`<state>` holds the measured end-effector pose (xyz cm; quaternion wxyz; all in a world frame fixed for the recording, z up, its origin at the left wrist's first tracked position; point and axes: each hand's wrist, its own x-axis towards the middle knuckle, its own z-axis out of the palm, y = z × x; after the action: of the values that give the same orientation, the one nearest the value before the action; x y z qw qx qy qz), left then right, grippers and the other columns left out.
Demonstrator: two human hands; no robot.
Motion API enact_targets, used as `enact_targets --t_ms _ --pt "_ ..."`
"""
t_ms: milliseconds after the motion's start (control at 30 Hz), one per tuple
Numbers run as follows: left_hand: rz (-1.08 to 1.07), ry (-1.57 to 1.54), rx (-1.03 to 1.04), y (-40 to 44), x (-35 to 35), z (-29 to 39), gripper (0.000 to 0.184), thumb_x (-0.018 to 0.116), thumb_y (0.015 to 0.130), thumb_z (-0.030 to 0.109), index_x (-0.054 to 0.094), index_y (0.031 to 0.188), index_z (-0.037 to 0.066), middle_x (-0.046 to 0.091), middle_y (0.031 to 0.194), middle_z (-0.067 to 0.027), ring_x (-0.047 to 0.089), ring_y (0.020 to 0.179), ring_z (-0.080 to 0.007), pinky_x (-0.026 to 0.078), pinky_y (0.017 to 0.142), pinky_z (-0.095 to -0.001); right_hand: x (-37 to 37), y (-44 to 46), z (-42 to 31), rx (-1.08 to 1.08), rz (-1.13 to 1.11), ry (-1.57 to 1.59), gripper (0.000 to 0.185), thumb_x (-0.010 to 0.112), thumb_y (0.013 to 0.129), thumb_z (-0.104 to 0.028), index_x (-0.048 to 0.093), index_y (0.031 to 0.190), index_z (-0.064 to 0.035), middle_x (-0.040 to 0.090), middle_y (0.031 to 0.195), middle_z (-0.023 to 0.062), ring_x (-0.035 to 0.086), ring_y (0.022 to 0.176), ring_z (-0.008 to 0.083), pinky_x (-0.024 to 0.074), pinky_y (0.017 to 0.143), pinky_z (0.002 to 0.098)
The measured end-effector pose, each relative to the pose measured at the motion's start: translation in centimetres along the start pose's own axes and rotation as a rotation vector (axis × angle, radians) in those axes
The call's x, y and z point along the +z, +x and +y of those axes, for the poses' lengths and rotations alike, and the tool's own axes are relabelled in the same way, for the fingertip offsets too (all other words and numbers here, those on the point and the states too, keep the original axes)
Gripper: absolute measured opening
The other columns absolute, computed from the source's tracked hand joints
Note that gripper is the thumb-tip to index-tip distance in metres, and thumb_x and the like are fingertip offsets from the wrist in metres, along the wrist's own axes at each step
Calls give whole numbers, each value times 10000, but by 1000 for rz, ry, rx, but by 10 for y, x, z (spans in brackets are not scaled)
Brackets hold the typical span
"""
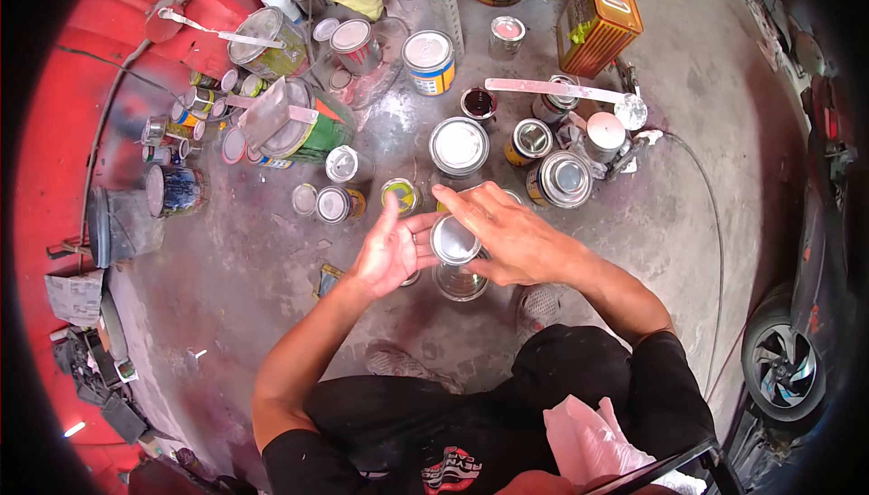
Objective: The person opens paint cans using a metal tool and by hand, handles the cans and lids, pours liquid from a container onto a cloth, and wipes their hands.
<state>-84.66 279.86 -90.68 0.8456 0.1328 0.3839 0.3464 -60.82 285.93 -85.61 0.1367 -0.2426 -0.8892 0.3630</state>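
A small round can with a silver top (455,240) is between my two hands, above a clear cup (462,284). My right hand (516,237) is around its right side, thumb near the lower edge and fingers reaching over the far side. My left hand (387,255) is open, palm turned up and thumb raised, its fingertips against or just beside the can's left side. Beyond the hands are a larger can with a white top (459,147) and a small can with a yellow-green rim (399,195). The can's label is hidden.
Paint cans crowd the floor, including a blue-and-yellow can (428,65) and a silver-lidded can (563,178). A stained stir stick (552,89) lies across a can. An orange tin (600,23) stands at back right; a cable (715,223) runs along the right.
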Motion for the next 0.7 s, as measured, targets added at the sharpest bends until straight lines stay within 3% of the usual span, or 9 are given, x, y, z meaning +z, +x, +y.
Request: enact_targets --t_ms 233,333,400,433,467,500,533,700 --pt "-21 28 -27 1 2 -1 977 203 978 761 428 1429 -76 596 1360 -222 616 1233 -321 453 1093 -457 0 -7 10 51 78 -63 1040 870 706 -188 292 1557 -36 555 1222 195 535 1115 388 465 958 461" --pt "-157 11 -22 3 -6 -2 939 250 997 724 407 1455 -80 585 1376 -229 589 1272 -342 439 1107 -510 -11 -11 11 78 177 -44 1038 885 696 -192 312 1550 -50 548 1185 183 537 1083 369 468 936 453" --pt "52 49 35 3 0 -4 657 447 1062 429 356 1505 -47 498 1465 -235 519 1350 -345 440 1114 -510 -18 -14 14 118 190 -27 1040 888 694 -189 315 1551 -55 548 1194 181 537 1090 368 468 941 452" --pt "52 48 34 2 1 -5 657 447 1062 429 356 1505 -47 498 1465 -235 519 1350 -345 440 1114 -510 -21 -15 16 158 205 -10 1041 892 691 -186 318 1551 -60 549 1204 180 537 1098 367 468 946 451" --pt "92 142 90 0 2 -6 592 496 1030 241 322 1531 -20 428 1516 -230 484 1380 -349 438 1121 -502 -22 -16 16 162 243 5 1040 898 686 -187 332 1551 -73 550 1229 173 539 1119 352 466 962 443" --pt "132 237 146 -1 3 -7 618 545 998 54 288 1558 7 357 1568 -226 448 1410 -354 435 1129 -494 -23 -17 18 163 244 4 1040 898 686 -187 332 1551 -73 550 1229 173 539 1119 352 466 962 443" --pt "121 133 101 0 -3 -6 749 550 927 -130 238 1586 44 263 1614 -217 443 1409 -376 422 1148 -475 -24 -18 19 188 251 9 1038 899 686 -190 338 1552 -78 553 1241 167 540 1127 345 465 968 439" --pt "70 264 116 -2 1 -4 738 574 969 -44 194 1596 41 253 1616 -214 464 1393 -366 413 1158 -447 -27 -21 18 240 262 34 1043 904 681 -191 345 1554 -83 562 1255 152 546 1138 326 466 976 428"
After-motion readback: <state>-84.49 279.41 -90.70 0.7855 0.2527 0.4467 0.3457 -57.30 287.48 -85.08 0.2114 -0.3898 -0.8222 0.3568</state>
